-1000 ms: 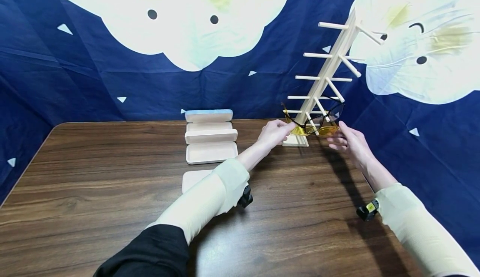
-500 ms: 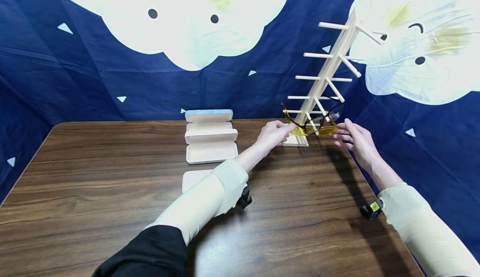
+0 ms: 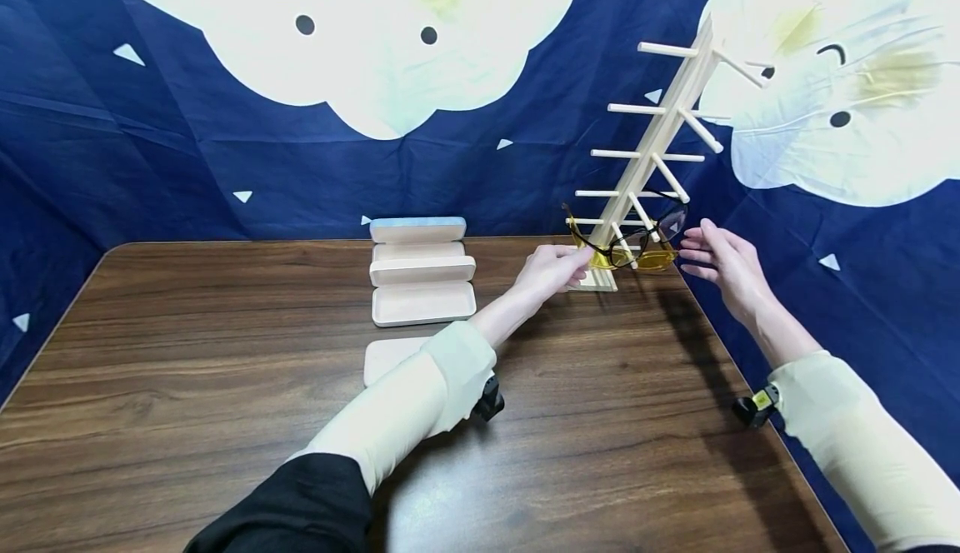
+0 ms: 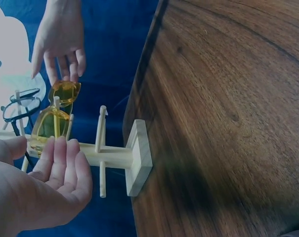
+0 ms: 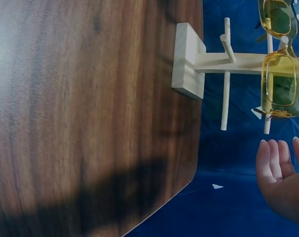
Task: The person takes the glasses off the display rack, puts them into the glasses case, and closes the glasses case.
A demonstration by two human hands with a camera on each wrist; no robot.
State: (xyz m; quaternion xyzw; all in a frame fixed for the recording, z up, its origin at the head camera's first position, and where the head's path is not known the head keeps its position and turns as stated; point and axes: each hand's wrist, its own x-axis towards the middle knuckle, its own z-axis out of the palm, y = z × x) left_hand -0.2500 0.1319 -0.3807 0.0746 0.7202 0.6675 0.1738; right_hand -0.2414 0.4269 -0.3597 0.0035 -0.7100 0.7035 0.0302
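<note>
Yellow-framed sunglasses (image 3: 657, 260) hang on a low peg of the wooden eyewear rack (image 3: 651, 141). Just above them sit black-framed glasses (image 4: 21, 107); in the head view the two pairs overlap. My left hand (image 3: 553, 270) is at the left end of the yellow pair. In the left wrist view its fingertips lie over the edge of one lens, the thumb held apart; whether they touch is hard to tell. Past the other lens (image 5: 281, 91), my right hand (image 3: 731, 270) hovers with loosely extended fingers, clear of the frame and holding nothing.
Pale-lined glasses cases (image 3: 423, 303) lie open at the back middle of the wooden table (image 3: 225, 420). Another pale case (image 3: 390, 357) is partly hidden by my left sleeve. The rack's base (image 4: 139, 158) stands near the table edge, before a blue curtain (image 3: 480, 195).
My right hand has let go of the sunglasses' right end and drawn away to the right and slightly up. My left hand has barely moved, and the sunglasses stay on the rack.
</note>
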